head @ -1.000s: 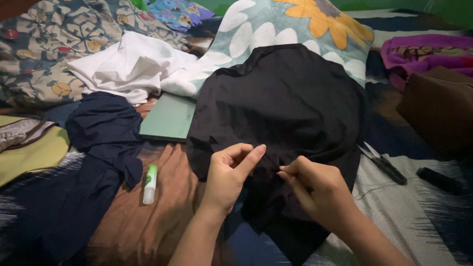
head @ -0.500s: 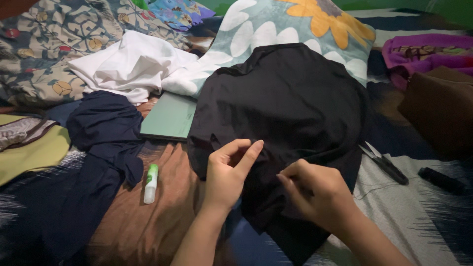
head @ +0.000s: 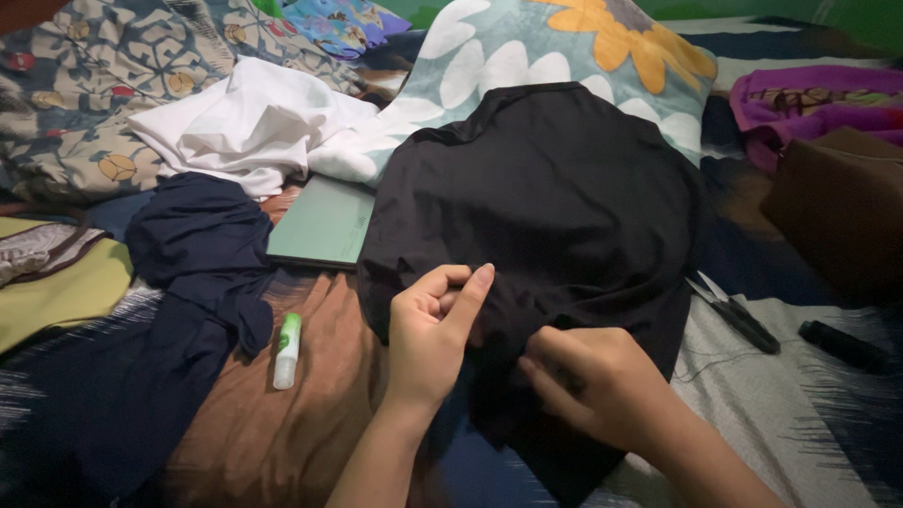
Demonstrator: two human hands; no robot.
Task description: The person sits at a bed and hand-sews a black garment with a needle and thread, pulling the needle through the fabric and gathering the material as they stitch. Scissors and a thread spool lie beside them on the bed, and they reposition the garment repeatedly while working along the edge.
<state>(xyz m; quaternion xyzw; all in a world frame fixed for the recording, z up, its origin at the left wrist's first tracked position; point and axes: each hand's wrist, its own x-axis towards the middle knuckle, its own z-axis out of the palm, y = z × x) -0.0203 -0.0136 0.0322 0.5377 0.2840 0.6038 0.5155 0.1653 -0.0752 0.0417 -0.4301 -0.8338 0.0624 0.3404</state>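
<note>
A black cloth lies spread over a flowered pillow and down toward me. My left hand pinches a fold of it near its lower edge, thumb and forefinger together. My right hand grips the same cloth just to the right, fingers curled into the fabric. The two hands nearly touch. A needle or thread between the fingers is too small to make out.
Black scissors and a dark spool lie on the grey cloth at right. A white tube with a green cap rests on brown fabric at left, beside dark blue cloth, a green flat box and white cloth.
Both hands shifted slightly lower and closer together on the black cloth; my right hand has curled further into the fabric.
</note>
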